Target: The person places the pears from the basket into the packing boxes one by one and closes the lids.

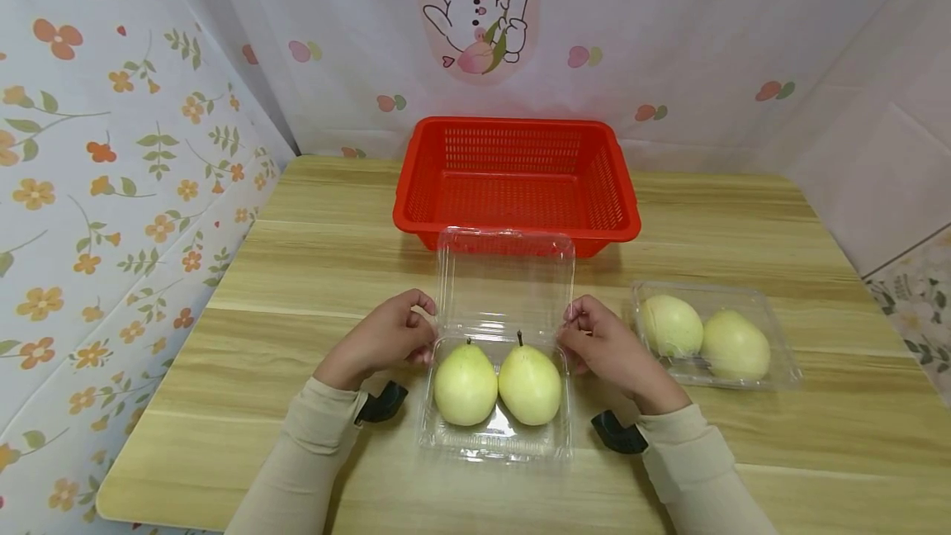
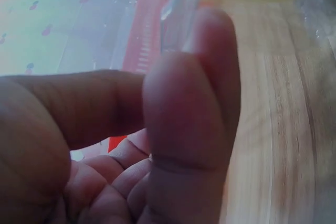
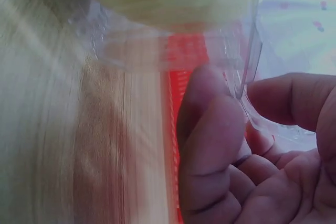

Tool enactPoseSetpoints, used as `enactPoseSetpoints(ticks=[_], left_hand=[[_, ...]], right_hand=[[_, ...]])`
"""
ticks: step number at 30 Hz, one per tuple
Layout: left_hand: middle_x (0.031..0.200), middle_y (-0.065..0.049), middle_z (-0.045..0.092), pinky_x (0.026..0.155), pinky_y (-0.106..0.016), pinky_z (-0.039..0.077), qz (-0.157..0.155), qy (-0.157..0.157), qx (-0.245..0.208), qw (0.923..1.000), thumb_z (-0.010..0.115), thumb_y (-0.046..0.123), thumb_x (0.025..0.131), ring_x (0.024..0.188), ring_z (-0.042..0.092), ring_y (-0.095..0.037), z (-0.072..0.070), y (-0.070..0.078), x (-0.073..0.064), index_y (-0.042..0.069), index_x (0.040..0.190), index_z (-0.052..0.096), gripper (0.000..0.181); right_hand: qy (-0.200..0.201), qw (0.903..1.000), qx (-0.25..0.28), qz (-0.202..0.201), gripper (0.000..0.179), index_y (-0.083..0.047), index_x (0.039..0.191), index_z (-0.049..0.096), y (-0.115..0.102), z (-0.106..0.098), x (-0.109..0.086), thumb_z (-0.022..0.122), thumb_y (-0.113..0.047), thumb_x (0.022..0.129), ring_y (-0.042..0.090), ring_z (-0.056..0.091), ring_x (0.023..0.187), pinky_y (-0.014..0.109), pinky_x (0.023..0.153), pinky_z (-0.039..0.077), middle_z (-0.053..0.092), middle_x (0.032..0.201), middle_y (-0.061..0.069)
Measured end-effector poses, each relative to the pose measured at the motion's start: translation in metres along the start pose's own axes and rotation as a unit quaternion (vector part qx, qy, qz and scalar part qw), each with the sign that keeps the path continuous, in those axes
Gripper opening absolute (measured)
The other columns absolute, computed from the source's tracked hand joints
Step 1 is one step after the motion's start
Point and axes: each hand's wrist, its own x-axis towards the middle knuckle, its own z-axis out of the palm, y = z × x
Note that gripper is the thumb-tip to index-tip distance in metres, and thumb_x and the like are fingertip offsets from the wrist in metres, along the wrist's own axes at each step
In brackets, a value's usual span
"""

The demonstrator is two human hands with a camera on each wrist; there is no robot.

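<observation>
A clear plastic clamshell container point(image 1: 496, 451) lies on the table with its lid point(image 1: 507, 287) raised toward the back. Two pale yellow-green pears, a left pear point(image 1: 466, 386) and a right pear point(image 1: 531, 388), sit side by side in its base, stems pointing away. At the left side, near the hinge, my left hand point(image 1: 386, 335) pinches the clamshell's edge. My right hand point(image 1: 612, 347) pinches the opposite edge at the same height. In the right wrist view the plastic edge point(image 3: 252, 61) runs between thumb and fingertips; the left fingers point(image 2: 181, 103) partly hide the edge there.
Behind the lid stands a red plastic basket point(image 1: 404, 213) with perforated walls, nothing inside. A second clear container point(image 1: 780, 357) holding two pears point(image 1: 735, 345) rests on the wood-grain table point(image 1: 312, 213) to the right. Patterned cloth point(image 1: 349, 40) hangs at the back and left.
</observation>
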Motion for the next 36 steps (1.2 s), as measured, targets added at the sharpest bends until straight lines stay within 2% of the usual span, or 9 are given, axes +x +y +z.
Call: enactPoseSetpoints(ticks=[6,11,18,23,27,31,33,36], left_hand=[[0.084,-0.016,0.065,0.065,-0.035,0.057,0.006,0.018,-0.021,0.9996,0.053,-0.001,0.095,0.064,0.062,-0.025,-0.002,0.002,0.003,-0.004,0.128,0.044,0.035],[0.089,-0.017,0.066,0.07,-0.036,0.058,0.008,0.029,-0.02,0.9993,0.058,0.003,0.096,0.068,0.063,-0.024,-0.004,0.005,0.003,-0.003,0.135,0.043,0.042],[0.113,-0.019,0.06,0.077,-0.04,0.058,0.022,0.042,-0.017,0.9987,0.05,0.004,0.096,0.08,0.063,-0.026,-0.006,0.006,0.005,-0.002,0.137,0.043,0.042],[0.125,-0.02,0.053,0.079,-0.039,0.057,0.019,0.046,-0.041,0.9979,0.044,0.011,0.101,0.088,0.062,-0.027,-0.008,0.007,0.006,-0.003,0.138,0.041,0.04],[0.131,-0.021,0.05,0.082,-0.039,0.057,0.007,0.05,-0.067,0.9965,0.035,0.025,0.108,0.093,0.062,-0.029,-0.009,0.01,0.007,-0.004,0.137,0.041,0.041],[0.13,-0.021,0.05,0.086,-0.039,0.055,0.007,0.059,-0.078,0.9952,0.024,0.039,0.109,0.095,0.062,-0.03,-0.008,0.013,0.008,-0.006,0.128,0.046,0.053],[0.129,-0.021,0.05,0.088,-0.04,0.055,0.009,0.061,-0.082,0.9947,0.023,0.044,0.108,0.095,0.062,-0.029,-0.008,0.015,0.008,-0.006,0.125,0.047,0.058],[0.124,-0.02,0.05,0.091,-0.042,0.053,0.01,0.064,-0.091,0.9937,0.027,0.043,0.108,0.098,0.062,-0.032,-0.007,0.016,0.008,-0.006,0.122,0.046,0.054]], right_hand=[[0.019,0.9997,0.012,0.007,0.023,0.004,0.116,0.041,-0.004,-0.001,0.003,0.05,0.0,0.095,0.023,0.059,0.071,0.038,0.057,0.054,0.057,0.093,0.015],[0.026,0.9995,0.02,-0.001,0.029,0.007,0.123,0.039,-0.004,-0.002,0.005,0.048,0.001,0.096,0.025,0.058,0.077,0.038,0.061,0.054,0.056,0.106,0.021],[0.029,0.9983,0.049,-0.013,0.034,0.01,0.128,0.037,-0.005,-0.002,0.007,0.044,0.001,0.096,0.028,0.059,0.085,0.037,0.068,0.055,0.053,0.117,0.026],[0.033,0.9959,0.083,-0.009,0.033,0.009,0.128,0.038,-0.009,-0.002,0.009,0.037,0.0,0.097,0.028,0.058,0.091,0.032,0.073,0.055,0.047,0.127,0.027],[0.034,0.9936,0.107,-0.01,0.03,0.008,0.127,0.039,-0.013,-0.003,0.008,0.032,-0.009,0.104,0.028,0.057,0.096,0.03,0.077,0.054,0.043,0.129,0.024],[0.038,0.9927,0.113,-0.02,0.038,0.008,0.127,0.041,-0.016,-0.004,0.008,0.028,-0.023,0.109,0.029,0.057,0.103,0.03,0.081,0.053,0.043,0.13,0.023],[0.043,0.9922,0.116,-0.018,0.045,0.008,0.129,0.041,-0.017,-0.004,0.007,0.026,-0.029,0.11,0.028,0.058,0.107,0.03,0.084,0.053,0.043,0.133,0.023],[0.054,0.9897,0.132,-0.011,0.045,0.007,0.125,0.04,-0.019,-0.003,0.008,0.023,-0.032,0.11,0.026,0.058,0.111,0.029,0.088,0.052,0.046,0.13,0.02]])
